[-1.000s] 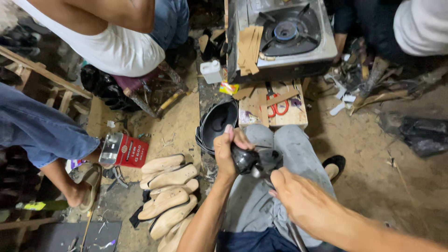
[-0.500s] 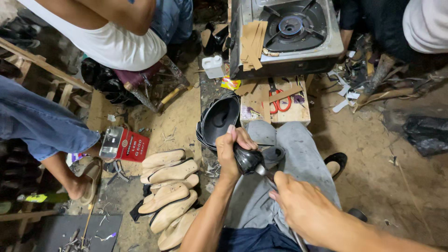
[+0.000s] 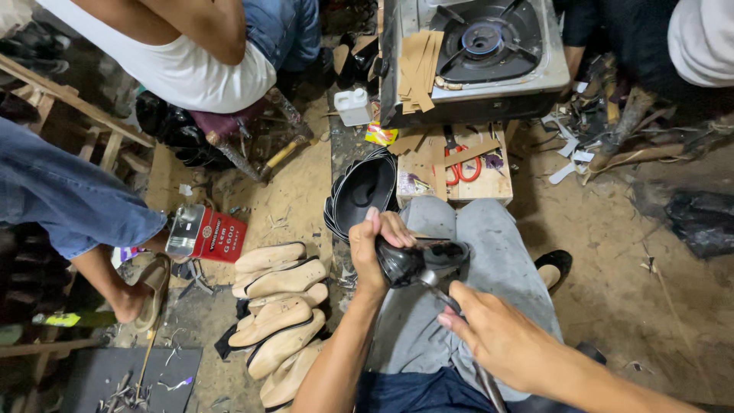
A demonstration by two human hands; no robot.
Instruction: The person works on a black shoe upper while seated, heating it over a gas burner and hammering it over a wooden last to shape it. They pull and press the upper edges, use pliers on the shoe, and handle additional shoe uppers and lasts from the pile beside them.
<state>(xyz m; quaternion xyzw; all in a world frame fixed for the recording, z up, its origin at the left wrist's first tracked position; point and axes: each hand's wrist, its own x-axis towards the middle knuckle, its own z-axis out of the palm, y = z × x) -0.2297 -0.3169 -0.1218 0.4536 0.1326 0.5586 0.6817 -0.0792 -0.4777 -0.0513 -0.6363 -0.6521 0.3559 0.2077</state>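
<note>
The left hand [image 3: 380,248] grips a shiny black shoe [image 3: 417,260] over the lap, fingers curled around its heel end, just as it did a moment ago; the right hand [image 3: 501,340] is closed on a metal tool [image 3: 443,294] whose tip meets the shoe, and it has edged slightly nearer since then. So the work on the shoe goes on with the hold unchanged. Below the left arm lies a pile of wooden shoe lasts [image 3: 279,310], a red tin [image 3: 206,232] beside them; ahead stands a gas stove [image 3: 489,53] above red-handled scissors [image 3: 459,164]

head camera, looking straight down (close)
</note>
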